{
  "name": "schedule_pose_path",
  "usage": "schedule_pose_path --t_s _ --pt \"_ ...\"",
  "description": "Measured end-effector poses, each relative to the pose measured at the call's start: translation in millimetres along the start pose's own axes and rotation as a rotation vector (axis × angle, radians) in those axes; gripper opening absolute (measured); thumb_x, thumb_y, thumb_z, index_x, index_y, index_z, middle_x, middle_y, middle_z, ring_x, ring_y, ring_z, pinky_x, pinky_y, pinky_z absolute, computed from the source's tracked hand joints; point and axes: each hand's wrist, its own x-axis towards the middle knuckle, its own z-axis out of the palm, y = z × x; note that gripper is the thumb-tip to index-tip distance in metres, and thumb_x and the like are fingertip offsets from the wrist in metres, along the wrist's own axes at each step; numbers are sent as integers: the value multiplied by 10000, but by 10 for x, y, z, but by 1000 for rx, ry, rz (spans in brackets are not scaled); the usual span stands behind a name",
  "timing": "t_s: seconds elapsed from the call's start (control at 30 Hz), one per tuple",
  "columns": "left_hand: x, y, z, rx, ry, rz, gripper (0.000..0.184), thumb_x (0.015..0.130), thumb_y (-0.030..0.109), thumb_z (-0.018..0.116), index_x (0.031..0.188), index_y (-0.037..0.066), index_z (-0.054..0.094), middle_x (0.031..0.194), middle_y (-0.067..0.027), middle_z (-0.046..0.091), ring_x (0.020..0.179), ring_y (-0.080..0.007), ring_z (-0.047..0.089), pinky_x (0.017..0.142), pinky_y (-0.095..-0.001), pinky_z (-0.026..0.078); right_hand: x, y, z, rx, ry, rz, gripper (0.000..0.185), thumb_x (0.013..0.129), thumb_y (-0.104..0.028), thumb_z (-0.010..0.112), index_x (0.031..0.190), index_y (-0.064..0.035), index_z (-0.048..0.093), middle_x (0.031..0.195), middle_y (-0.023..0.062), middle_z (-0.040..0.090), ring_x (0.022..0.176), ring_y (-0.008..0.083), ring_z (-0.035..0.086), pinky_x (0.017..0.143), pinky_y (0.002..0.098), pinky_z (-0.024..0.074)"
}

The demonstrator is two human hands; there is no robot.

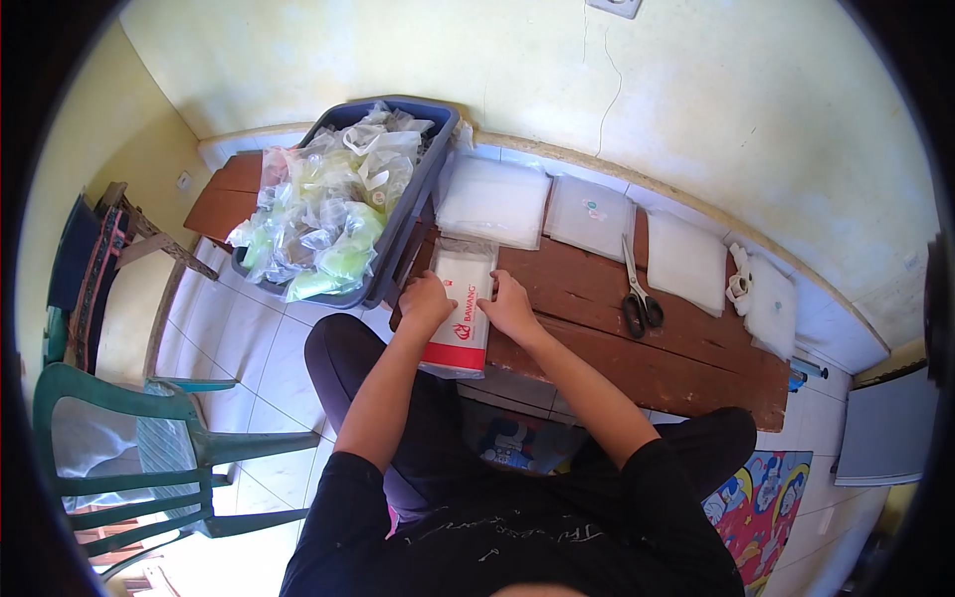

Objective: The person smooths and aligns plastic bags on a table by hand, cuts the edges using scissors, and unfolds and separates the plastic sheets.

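- Reaching forward, my left hand [426, 302] and right hand [511, 306] grip opposite sides of the red-and-white packet [460, 333], thumbs inward
- Packet's at the left end of the brown bench [582, 284]
- Just left, a blue-grey tub [417, 213] heaped with crumpled plastic bags [323, 214], some greenish lol

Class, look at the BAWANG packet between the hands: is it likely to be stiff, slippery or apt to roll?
The BAWANG packet probably won't roll, being broad and flat. Its shiny wrapping suggests it may slide when pushed. Straight long edges between the left hand and right hand hint at moderate stiffness.
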Motion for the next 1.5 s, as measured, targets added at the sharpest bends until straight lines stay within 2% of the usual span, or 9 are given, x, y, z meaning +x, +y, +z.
schedule_pose_path --t_s 0.1,0.3,0.47,0.57,0.67,1.03,1.2,1.33,1.5 --pt "-14 17 -82 0 -119 -20 679 755 349 808 1212 -55 511 1205 -225 627 1108 -357 631 946 -429 511 14 -1 4 83 53 80 612 720 -59 770 1261 30 496 988 185 664 854 267 691 770 361 553" --pt "118 16 126 -199 -43 163 430 799 310 766 1044 -17 631 1055 -184 699 998 -349 676 860 -451 530 -68 5 -174 267 94 121 566 773 23 713 1288 11 478 982 171 707 854 211 696 760 334 550" --pt "-148 372 -147 -877 -93 316 242 910 113 648 1078 -60 634 971 -144 717 870 -166 687 771 -297 538 -112 -10 -692 273 188 64 532 796 0 690 1283 -6 478 937 167 717 863 225 704 759 346 551" --pt "15 508 69 -1200 -204 478 199 912 55 652 1088 -36 638 936 -89 715 810 -111 651 714 -258 530 -197 -92 -1120 268 257 -18 546 800 -13 667 1306 -20 461 950 191 717 871 260 716 751 368 556" --pt "-47 731 46 -1268 -309 544 206 906 32 661 1101 -31 642 952 -79 711 829 -114 653 726 -262 531 -284 -88 -1550 162 316 -172 674 836 6 662 1433 -59 356 1043 141 699 908 168 673 785 301 539" --pt "-182 1343 259 -1228 -432 566 164 871 70 717 1017 14 670 871 -20 701 744 -63 625 607 -233 496 -594 134 -2367 181 227 9 178 951 -101 599 1081 13 638 957 59 667 814 80 621 702 223 515" --pt "-177 1340 263 -1119 -415 633 158 881 102 713 1007 16 670 827 -6 681 705 -44 592 583 -220 464 -614 161 -2430 802 173 125 207 937 -142 589 989 38 677 905 75 685 778 99 628 708 237 510" --pt "-200 1375 147 -1054 -431 628 160 891 112 704 1011 11 669 817 -13 676 686 -38 575 586 -220 450 -597 219 -2503 778 34 177 194 941 -126 576 1011 25 675 932 68 683 811 98 630 691 238 517" --pt "-280 1447 28 -982 -418 632 170 903 113 693 1021 -5 663 818 -25 676 702 -55 585 617 -237 471 -651 52 -2501 203 -5 172 193 888 -138 639 953 28 715 806 49 690 742 93 610 673 247 488"
